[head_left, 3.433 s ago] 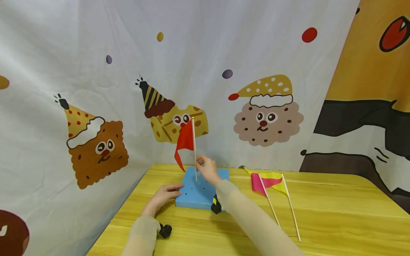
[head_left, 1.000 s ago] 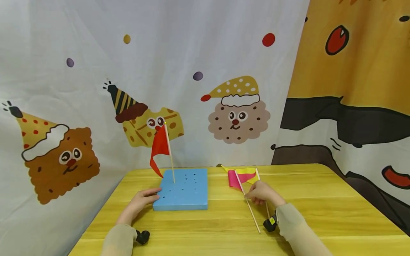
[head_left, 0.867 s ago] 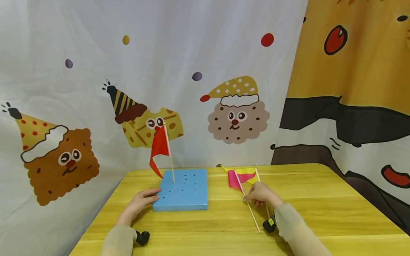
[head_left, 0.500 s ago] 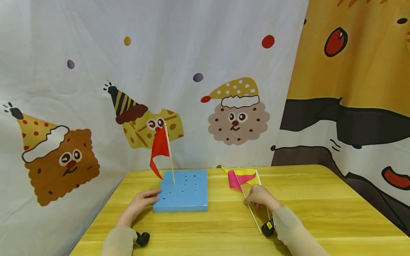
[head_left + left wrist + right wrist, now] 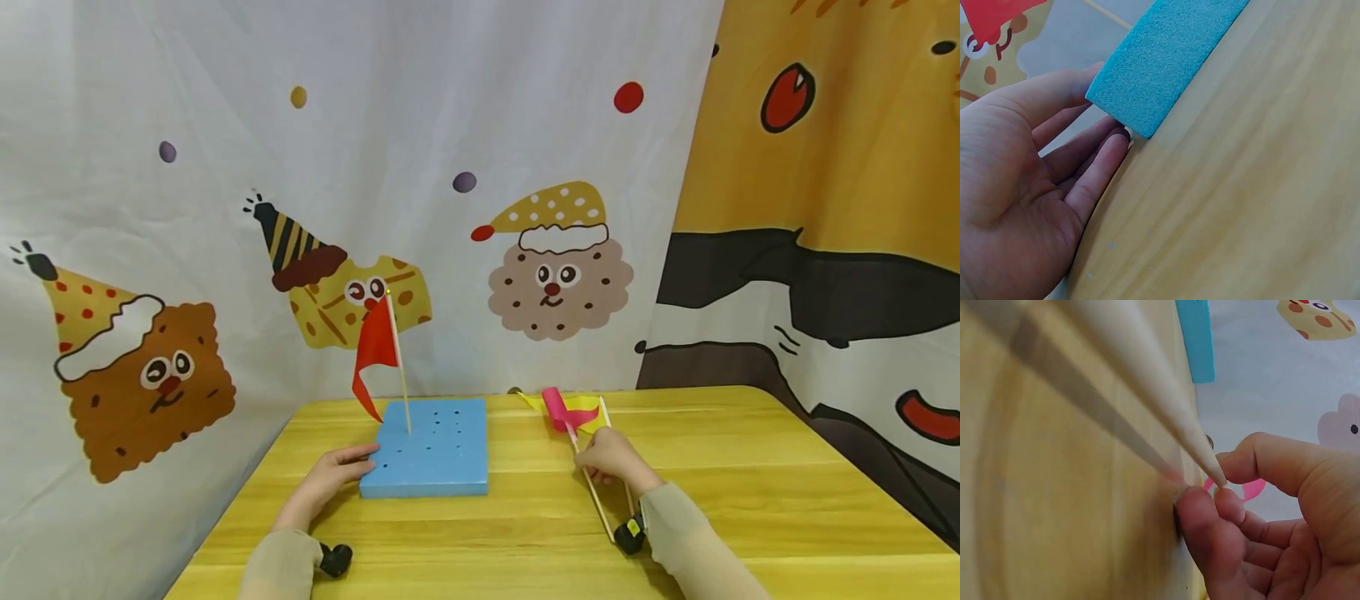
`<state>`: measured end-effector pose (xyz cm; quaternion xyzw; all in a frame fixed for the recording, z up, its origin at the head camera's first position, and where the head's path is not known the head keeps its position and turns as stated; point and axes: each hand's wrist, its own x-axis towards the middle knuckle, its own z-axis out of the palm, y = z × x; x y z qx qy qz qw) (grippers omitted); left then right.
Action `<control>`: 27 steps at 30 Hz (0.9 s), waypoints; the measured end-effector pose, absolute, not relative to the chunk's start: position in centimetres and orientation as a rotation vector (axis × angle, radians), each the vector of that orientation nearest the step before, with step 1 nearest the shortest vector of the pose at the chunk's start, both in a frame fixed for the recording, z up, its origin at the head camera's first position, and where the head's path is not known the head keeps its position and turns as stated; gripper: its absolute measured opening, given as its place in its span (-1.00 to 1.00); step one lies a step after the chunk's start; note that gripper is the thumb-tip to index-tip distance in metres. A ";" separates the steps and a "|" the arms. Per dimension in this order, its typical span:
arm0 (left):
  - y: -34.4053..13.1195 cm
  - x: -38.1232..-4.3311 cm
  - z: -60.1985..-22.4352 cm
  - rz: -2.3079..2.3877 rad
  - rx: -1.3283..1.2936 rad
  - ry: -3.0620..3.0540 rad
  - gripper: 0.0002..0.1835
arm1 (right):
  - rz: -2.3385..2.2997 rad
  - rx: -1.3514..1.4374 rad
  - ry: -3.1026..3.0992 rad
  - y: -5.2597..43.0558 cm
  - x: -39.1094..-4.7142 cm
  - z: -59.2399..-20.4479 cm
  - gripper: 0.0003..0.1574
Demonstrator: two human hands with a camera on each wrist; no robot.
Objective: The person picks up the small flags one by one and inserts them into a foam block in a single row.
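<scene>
My right hand (image 5: 615, 457) pinches the wooden stick (image 5: 1160, 394) of a pink pennant flag (image 5: 556, 408) between thumb and fingertips. The stick slants over the table, its cloth end tipped up a little. Behind it lies a yellow pennant flag (image 5: 588, 402), its stick partly hidden by the right hand. My left hand (image 5: 326, 483) rests against the left edge of a blue foam block (image 5: 442, 475), with fairly straight fingers touching its corner (image 5: 1100, 94). The block's top has several small holes. Rising from its left part is a red pennant flag (image 5: 377, 340), nearly upright on its stick.
The yellow wooden table (image 5: 525, 550) runs back to a white curtain (image 5: 480, 100) printed with cartoon snacks. A black wrist device (image 5: 335, 560) sits under the left wrist, and another black device (image 5: 630, 536) under the right.
The right hand has left the red flag, now standing in the block, and moved right to the pink flag. The pink flag's cloth has just lifted and turned. The left hand stays at the block.
</scene>
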<state>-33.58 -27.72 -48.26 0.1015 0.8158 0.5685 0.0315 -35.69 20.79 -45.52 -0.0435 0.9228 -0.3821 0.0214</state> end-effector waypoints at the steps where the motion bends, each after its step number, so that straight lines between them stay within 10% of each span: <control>1: -27.7 -33.6 -48.3 1.752 0.311 2.511 -0.48 | -1.200 -0.119 2.849 20.8 -35.7 -45.5 -0.67; 12: -27.6 -33.6 -48.3 1.757 0.281 2.512 -0.48 | -1.358 -0.042 2.725 21.2 -36.2 -45.7 -0.92; 27: -27.7 -33.7 -48.2 1.760 0.295 2.498 -0.46 | -1.679 0.012 2.351 21.9 -37.1 -46.1 -0.68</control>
